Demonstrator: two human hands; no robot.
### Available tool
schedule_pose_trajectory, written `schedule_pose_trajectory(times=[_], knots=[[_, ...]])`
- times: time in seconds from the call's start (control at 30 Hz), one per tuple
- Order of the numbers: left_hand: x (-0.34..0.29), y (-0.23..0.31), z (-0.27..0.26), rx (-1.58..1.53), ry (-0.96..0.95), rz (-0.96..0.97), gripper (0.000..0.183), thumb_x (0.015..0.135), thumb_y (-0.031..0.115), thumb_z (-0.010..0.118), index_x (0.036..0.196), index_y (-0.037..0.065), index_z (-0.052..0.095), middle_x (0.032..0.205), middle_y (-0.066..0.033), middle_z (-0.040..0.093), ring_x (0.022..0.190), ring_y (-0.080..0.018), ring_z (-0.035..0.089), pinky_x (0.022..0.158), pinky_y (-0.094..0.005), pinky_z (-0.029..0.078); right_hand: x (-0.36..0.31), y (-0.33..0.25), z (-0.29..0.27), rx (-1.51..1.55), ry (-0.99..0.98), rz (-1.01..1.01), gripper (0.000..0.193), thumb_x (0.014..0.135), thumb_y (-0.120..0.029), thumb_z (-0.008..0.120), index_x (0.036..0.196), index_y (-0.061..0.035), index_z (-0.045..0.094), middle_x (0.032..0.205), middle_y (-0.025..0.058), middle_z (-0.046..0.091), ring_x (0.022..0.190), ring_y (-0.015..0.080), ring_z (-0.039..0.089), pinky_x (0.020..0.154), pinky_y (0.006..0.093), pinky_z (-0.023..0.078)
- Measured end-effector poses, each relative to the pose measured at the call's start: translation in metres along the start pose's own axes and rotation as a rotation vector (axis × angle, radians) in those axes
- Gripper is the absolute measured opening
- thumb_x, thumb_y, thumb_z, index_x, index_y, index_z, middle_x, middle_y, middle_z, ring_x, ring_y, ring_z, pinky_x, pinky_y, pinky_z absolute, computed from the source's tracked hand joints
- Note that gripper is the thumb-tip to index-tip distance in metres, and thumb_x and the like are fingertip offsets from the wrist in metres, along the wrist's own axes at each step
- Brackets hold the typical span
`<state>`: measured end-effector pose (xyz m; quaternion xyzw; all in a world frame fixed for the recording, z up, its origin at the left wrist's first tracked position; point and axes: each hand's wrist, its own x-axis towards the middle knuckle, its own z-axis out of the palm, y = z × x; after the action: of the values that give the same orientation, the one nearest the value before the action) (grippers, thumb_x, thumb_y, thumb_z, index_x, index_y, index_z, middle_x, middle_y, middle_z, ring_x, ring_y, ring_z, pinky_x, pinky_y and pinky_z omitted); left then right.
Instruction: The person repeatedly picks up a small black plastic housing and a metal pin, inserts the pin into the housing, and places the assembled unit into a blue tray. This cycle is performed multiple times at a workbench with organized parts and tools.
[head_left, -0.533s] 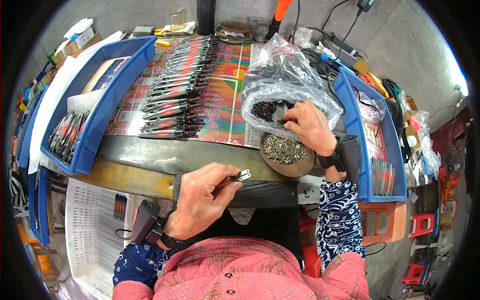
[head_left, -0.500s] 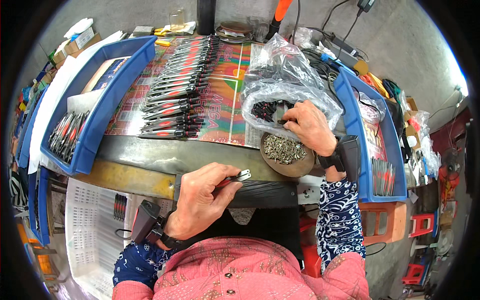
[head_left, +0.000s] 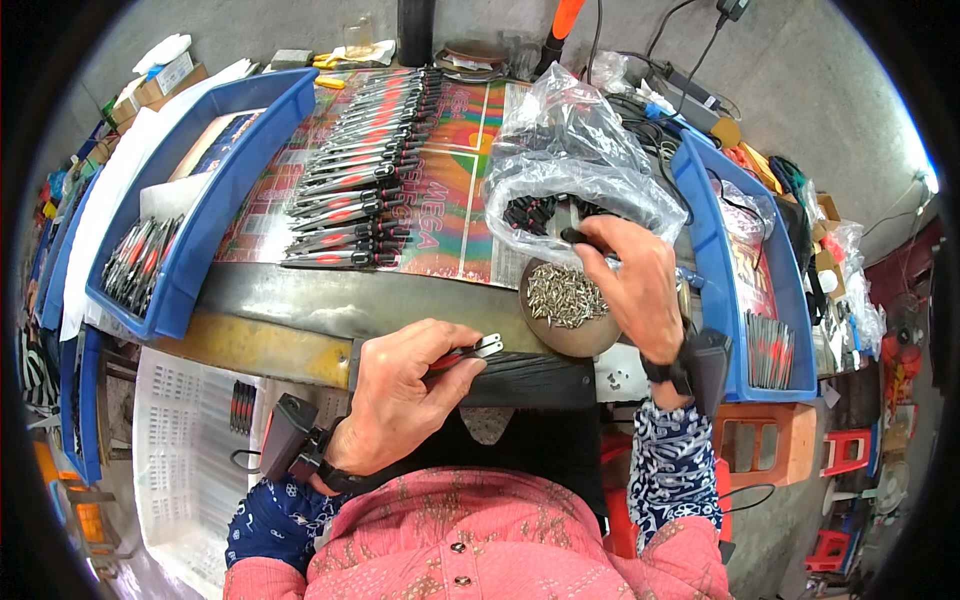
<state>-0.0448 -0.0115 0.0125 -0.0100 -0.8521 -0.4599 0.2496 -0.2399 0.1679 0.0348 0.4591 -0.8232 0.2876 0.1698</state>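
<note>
From the head view, taken as a clock face, I see the left hand (head_left: 415, 385) at seven o'clock, its fingers closed on a red and black handle (head_left: 465, 354). The handle's metal end, with small holes in it, sticks out past the thumb and points to two o'clock, just above the near edge of the tabletop (head_left: 300, 300). The right hand (head_left: 640, 285) is out at three o'clock, its thumb and fingers pinching a small black piece (head_left: 573, 236) at the mouth of a clear plastic bag (head_left: 570, 110). That bag slumps at one o'clock, with more black pieces (head_left: 525, 215) inside. Just below its mouth, right of the centre, sits a round brown dish (head_left: 585, 345) heaped with small metal pins (head_left: 565, 292).

Between ten and eleven o'clock, a long row of handles (head_left: 355, 170) lies on a colourful printed sheet (head_left: 455, 200), packed side by side. A blue bin (head_left: 240, 180) slants between nine and ten, with a pile of red and black pieces in its near end. Another blue bin (head_left: 712, 250) is at three, beyond the right hand, with thin pieces (head_left: 768, 350) stacked in it. Down at eight, a white basket (head_left: 165, 440) holds a few handles.
</note>
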Motion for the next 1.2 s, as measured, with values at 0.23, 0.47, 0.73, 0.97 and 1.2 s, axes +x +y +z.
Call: schedule_pose_trajectory(times=[0.23,0.47,0.73,0.97,1.2], knots=[[-0.006,0.012,0.004,-0.016,-0.024,0.022,0.02,0.077,0.001,0.073,0.096,0.0,0.066,0.078,-0.0125,0.063,0.062,-0.0229,0.063,0.058,-0.0301,0.05,-0.048,-0.058,-0.016,0.367,-0.006,0.046,0.02,0.077,0.002,0.071,0.098,0.003,0.069,0.087,0.0116,0.069,0.075,0.0196,0.064,0.07,0.0286,0.049],[-0.016,0.02,0.011,-0.038,-0.057,0.037,0.021,0.077,0.0,0.074,0.097,0.0,0.066,0.078,-0.0114,0.063,0.06,-0.019,0.062,0.056,-0.0282,0.05,-0.076,-0.072,-0.014,0.515,-0.005,0.131,0.022,0.077,0.002,0.073,0.099,0.0027,0.071,0.086,0.0108,0.068,0.076,0.0201,0.063,0.069,0.029,0.048],[-0.024,0.022,0.017,-0.044,-0.059,0.074,0.022,0.074,-0.002,0.074,0.095,-0.001,0.067,0.074,-0.0092,0.062,0.06,-0.0164,0.059,0.055,-0.027,0.046,-0.092,-0.077,-0.018,0.566,-0.021,0.18,0.022,0.079,-0.001,0.073,0.1,0.0016,0.07,0.086,0.0119,0.068,0.077,0.0223,0.065,0.068,0.0301,0.05],[-0.029,0.024,0.014,-0.021,-0.1,0.074,0.023,0.074,-0.002,0.074,0.096,0.0,0.067,0.075,-0.0105,0.062,0.06,-0.0198,0.059,0.054,-0.0291,0.047,-0.1,-0.077,-0.016,0.704,-0.052,0.304,0.02,0.081,-0.003,0.073,0.101,0.001,0.07,0.087,0.0114,0.069,0.077,0.02,0.065,0.069,0.0279,0.049],[-0.032,0.022,0.014,-0.037,-0.118,0.095,0.021,0.075,-0.001,0.073,0.095,0.0,0.065,0.076,-0.0135,0.061,0.064,-0.0291,0.061,0.056,-0.0348,0.048,-0.102,-0.075,-0.015,0.778,-0.14,0.304,0.019,0.085,0.003,0.069,0.104,0.0046,0.07,0.093,0.0077,0.066,0.075,0.0106,0.065,0.065,0.0203,0.052]])
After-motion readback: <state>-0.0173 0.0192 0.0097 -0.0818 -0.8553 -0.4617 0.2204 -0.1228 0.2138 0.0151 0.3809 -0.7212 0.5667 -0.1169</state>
